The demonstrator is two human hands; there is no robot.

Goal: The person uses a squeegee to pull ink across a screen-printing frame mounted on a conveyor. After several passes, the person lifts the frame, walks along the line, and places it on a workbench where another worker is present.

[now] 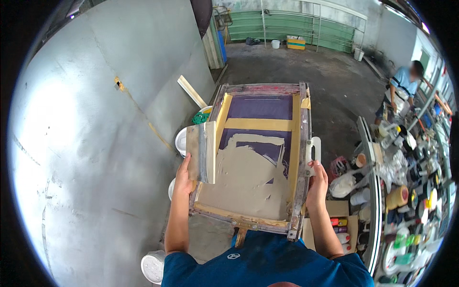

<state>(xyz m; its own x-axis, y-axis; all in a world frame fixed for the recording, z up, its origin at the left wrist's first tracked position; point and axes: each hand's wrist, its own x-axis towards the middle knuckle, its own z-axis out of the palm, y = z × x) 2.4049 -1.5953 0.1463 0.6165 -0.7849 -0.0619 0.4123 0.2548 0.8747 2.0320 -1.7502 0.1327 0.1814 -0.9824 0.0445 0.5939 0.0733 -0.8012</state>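
A wooden screen-printing frame (267,89) is held up in front of my body. Beige ink (239,179) covers much of the lower part of its purple mesh (260,108), which has tan tape around the edges and across it. At the frame's left side, my left hand (183,178) is closed on a squeegee (193,150) with a wide grey and wooden body; its fingers are partly hidden behind. On the right side, my right hand (316,185) grips the frame edge, just below a white plastic handle (316,149) bolted there.
To my left is a broad grey metal surface (95,158). White buckets (153,268) stand beside it. On the right, a metal-edged table (375,210) is crowded with bottles and ink pots (397,198), above a cardboard box (351,225) of bottles. Farther right, a person (404,86) works.
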